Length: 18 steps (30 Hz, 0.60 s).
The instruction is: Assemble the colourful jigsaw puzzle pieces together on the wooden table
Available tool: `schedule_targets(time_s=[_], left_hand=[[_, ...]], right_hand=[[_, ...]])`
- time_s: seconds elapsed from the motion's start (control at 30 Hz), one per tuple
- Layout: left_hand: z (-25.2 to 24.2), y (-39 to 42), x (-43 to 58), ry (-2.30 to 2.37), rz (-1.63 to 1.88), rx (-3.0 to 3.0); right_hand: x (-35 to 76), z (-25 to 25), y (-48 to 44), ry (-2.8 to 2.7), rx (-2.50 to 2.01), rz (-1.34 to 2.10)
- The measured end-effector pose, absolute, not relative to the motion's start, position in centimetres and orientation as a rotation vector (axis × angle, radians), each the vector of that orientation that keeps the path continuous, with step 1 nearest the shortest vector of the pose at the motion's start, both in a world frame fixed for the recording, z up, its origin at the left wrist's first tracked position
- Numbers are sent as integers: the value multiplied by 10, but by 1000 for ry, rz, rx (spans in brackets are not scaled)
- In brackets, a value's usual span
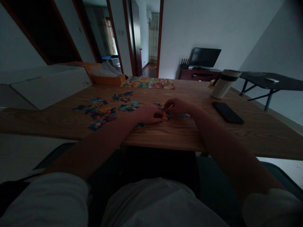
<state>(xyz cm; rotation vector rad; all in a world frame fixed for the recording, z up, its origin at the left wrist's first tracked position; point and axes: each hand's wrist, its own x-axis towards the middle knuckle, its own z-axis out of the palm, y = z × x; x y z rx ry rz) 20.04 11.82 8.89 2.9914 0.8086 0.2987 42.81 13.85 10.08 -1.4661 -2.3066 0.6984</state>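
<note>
Both my hands meet over the wooden table (pixel 165 135), around a small orange and teal jigsaw puzzle piece (pixel 165 116). My left hand (pixel 150 114) grips its left side between curled fingers and thumb. From the right, my right hand (pixel 177 106) reaches in, its bent fingertips pinched at the piece's upper edge; whether they hold a second piece is hidden. More blue pieces (pixel 157 104) lie just behind the hands. A teal piece (pixel 185 115) shows beside my right wrist. To the left spread several loose, colourful puzzle pieces (pixel 104 112), with another group (pixel 129 106) nearer my left hand.
A white box (pixel 49 85) and an orange box (pixel 107 79) stand at the left. A colourful printed sheet (pixel 149 83) lies along the far edge. At the right are a black phone (pixel 227 112) and a white tumbler (pixel 224 85) with a dark band.
</note>
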Motion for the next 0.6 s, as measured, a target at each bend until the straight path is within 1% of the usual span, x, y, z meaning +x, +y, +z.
schedule_targets(time_s=[0.17,0.37,0.6], left_hand=[[91,117,202,785,274,2973],[95,116,203,768,219,2939],[94,119,201,825,239,2901]], right_hand=[[429,97,140,-2387,-1489,756],[431,94,144,-2455,-1473,686],[429,94,142,-2466,-1491,631]])
